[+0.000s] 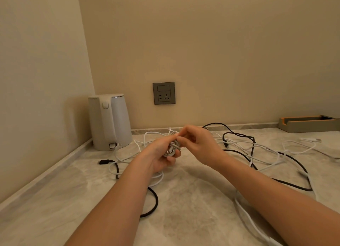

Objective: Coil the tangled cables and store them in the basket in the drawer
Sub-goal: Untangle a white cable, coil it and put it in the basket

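Cable coil (pixel 172 150) sits gripped in the left hand (pixel 161 156) above the table (pixel 193 205), right hand (pixel 201 146) fingers (pixel 186 132) pinching its top strand; loose cables (pixel 253 144) sprawl right, kettle (pixel 109 122) fills the left corner.

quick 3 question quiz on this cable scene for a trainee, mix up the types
1. True or false: the left hand holds a small coil of white cable.
2. What stands left of the socket? A kettle B toaster C basket
3. Fill in: besides white ones, loose ____ cables lie on the counter.

Key: 1 true; 2 A; 3 black cables
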Tool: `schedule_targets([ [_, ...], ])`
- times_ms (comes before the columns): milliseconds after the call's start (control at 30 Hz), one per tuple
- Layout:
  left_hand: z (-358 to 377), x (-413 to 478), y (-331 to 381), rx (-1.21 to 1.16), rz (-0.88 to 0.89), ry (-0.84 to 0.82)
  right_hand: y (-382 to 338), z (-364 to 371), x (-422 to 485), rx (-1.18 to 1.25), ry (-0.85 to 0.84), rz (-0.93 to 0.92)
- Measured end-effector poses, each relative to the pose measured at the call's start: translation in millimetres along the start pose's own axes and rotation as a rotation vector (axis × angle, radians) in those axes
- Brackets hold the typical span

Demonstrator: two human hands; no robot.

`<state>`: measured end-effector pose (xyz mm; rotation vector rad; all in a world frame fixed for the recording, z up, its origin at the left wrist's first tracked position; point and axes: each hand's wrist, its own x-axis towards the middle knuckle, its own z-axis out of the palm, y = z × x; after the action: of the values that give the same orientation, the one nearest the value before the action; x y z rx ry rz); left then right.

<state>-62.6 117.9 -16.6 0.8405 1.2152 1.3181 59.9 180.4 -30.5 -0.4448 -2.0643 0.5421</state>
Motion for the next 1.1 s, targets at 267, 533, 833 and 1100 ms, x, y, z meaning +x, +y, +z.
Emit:
schedule_targets([
  [267, 14.9, -2.5, -0.9, 0.133, 0.177, -0.016, -8.3, -13.4, 4.5, 0.258, 0.033, 0.173],
  [533, 22.6, -1.8, -4.4, -0.003, 0.140, -0.082, -4.6, -17.5, 8.7, 0.041, 0.054, 0.162],
  [833, 15.9, 2.9, -0.1, -0.117, 0.201, 0.108, -14.7, -11.2, 6.1, -0.289, -0.179, -0.056],
  [1100, 24.0, -1.6, -2.5, 0.066, 0.210, 0.150, -19.9, -10.6, 3.4, -0.577, -0.127, -0.085],
])
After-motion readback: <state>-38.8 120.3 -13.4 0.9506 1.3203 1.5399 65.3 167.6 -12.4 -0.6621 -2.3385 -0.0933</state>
